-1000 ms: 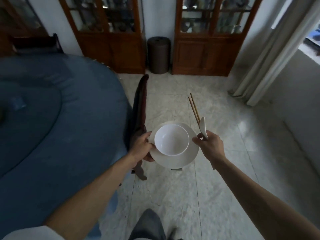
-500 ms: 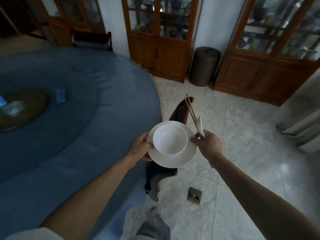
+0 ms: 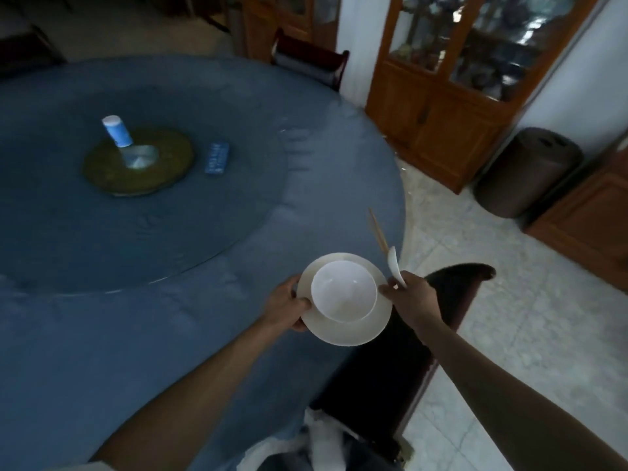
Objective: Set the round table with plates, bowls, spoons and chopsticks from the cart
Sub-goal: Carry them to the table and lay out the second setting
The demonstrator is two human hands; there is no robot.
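Two hands carry one full place setting over the near edge of the round bench (image 3: 210, 334), which is draped in a blue cloth. The left hand (image 3: 287, 305) grips the white plate (image 3: 343, 329) by its rim at about 9 o'clock, thumb on top and fingers curled beneath. A white bowl (image 3: 344, 289) sits upright on the plate, nearer its far rim than its centre. The right hand (image 3: 413, 295) touches the plate's rim at about 3 o'clock while its curled fingers pinch a white spoon (image 3: 396, 265) and a pair of chopsticks (image 3: 378, 231) together.

The chopsticks' long axis runs from the right hand toward 11 o'clock, tips pointing away over the cloth; the spoon follows much the same line, bowl end away from the palm. The plate overhangs the bench edge, with a dark chair (image 3: 441, 300) under its right half, so open cloth lies toward 10 o'clock from both hands. The left hand is the nearer to that spot.

My judgement: the plate and bowl need to go down first, a short way inward toward 10 o'clock, after which the right hand can lay spoon and chopsticks at the plate's 3 o'clock side. The bowl, loose on the plate, could slide if the plate tips.
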